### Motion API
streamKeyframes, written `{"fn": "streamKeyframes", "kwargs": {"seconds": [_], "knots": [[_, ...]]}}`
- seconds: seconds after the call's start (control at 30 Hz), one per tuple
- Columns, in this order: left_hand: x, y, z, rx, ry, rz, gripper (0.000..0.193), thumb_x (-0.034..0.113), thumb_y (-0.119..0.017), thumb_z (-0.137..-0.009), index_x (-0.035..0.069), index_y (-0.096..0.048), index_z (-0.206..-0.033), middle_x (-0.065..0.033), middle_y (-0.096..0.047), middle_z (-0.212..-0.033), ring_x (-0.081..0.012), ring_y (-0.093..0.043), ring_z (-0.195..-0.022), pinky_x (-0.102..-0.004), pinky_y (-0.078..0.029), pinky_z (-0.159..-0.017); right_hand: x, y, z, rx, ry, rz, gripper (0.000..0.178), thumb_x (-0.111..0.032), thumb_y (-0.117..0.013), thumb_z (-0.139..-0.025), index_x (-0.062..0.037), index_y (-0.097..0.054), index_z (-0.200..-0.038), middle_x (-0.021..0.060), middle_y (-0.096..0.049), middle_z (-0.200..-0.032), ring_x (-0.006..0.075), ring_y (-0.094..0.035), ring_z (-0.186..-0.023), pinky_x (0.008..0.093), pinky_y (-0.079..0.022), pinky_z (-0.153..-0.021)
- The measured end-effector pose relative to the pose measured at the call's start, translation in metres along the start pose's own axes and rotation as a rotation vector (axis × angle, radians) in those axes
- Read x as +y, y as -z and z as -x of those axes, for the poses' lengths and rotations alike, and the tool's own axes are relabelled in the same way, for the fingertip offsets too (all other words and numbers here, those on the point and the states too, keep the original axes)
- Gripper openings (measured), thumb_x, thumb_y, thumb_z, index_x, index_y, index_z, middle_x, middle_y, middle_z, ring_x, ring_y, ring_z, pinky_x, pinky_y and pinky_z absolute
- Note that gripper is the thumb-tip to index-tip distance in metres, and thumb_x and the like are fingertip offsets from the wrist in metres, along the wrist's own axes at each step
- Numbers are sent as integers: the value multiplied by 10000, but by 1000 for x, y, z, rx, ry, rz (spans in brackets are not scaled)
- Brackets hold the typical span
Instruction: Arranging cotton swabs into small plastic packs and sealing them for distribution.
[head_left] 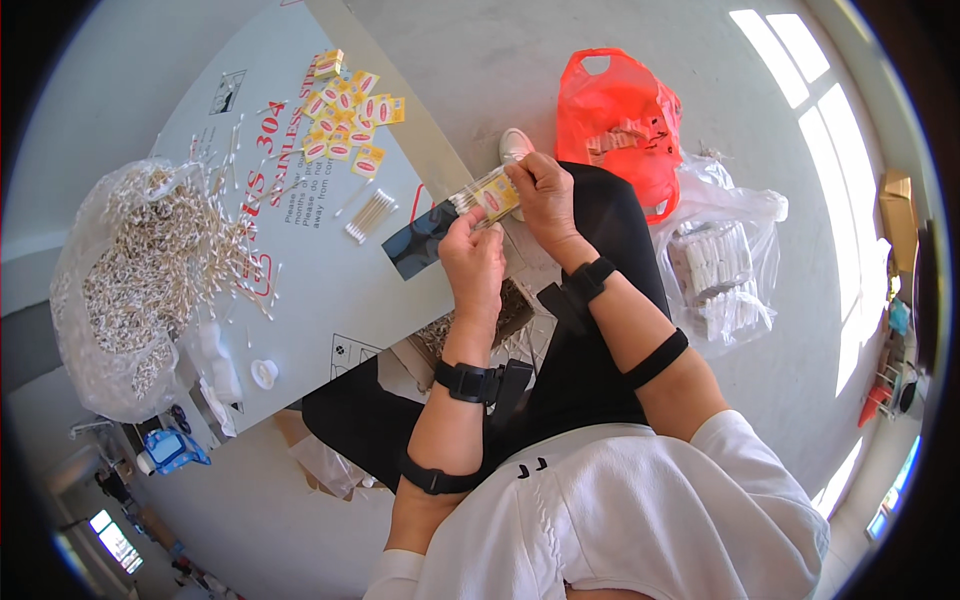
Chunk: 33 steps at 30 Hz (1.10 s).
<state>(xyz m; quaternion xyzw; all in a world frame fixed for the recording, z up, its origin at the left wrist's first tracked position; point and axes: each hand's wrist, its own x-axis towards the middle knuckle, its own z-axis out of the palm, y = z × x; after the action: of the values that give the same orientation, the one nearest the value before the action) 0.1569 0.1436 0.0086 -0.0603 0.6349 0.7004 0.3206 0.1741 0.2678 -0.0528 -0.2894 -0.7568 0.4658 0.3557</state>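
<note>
Between both hands is a small clear packet of cotton swabs with a yellow card, held over the table's right edge. My right hand pinches the packet's far end. At its near side my left hand is closed on the packet, the thumb against the card; white swab tips show beside it. A small bundle of cotton swabs lies on the table left of my hands. Farther off is a scattered pile of yellow cards. A clear bag spills a heap of loose cotton swabs at the left.
The grey-white table has printed markings. A white round lid lies near its front edge. Below my hands stands an open carton of swabs. On the floor to the right are a red plastic bag and a clear bag of white packs.
</note>
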Motion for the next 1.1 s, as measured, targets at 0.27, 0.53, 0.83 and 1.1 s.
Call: {"fn": "streamKeyframes", "kwargs": {"seconds": [0.27,0.53,0.83,1.1], "knots": [[-27,19,0,16,-159,-203,210,8,-593,-878,-76,-617,-1068,1,-592,-652,-34,-474,-522,-209,-358,-459,-10,15,7,-163,-579,-624,138,-105,-709,-888,-13,-633,-818,-3,-582,-700,64,-490,-591,226,-417,-529],[-13,1,16,-9,111,192,357,31,-592,-898,-66,-505,-1231,14,-504,-656,-50,-414,-454,-212,-319,-391,-3,16,11,-147,-530,-517,103,-61,-736,-853,-13,-659,-804,-9,-587,-662,44,-478,-524,204,-390,-465],[-29,26,15,107,-439,-495,373,45,-619,-880,-32,-514,-1229,-67,-563,-764,-175,-563,-682,-330,-496,-645,1,17,1,-202,-512,-340,355,-380,-624,-955,-41,-675,-861,-36,-540,-630,34,-426,-492,193,-317,-449],[-27,34,3,124,-632,-1526,869,480,-567,-915,-98,-237,-1473,-272,-160,-1575,-397,-111,-1483,-573,-135,-1156,2,7,2,-315,-677,-431,432,-454,-587,-969,-42,-677,-871,-46,-537,-615,29,-405,-455,197,-303,-433]]}}
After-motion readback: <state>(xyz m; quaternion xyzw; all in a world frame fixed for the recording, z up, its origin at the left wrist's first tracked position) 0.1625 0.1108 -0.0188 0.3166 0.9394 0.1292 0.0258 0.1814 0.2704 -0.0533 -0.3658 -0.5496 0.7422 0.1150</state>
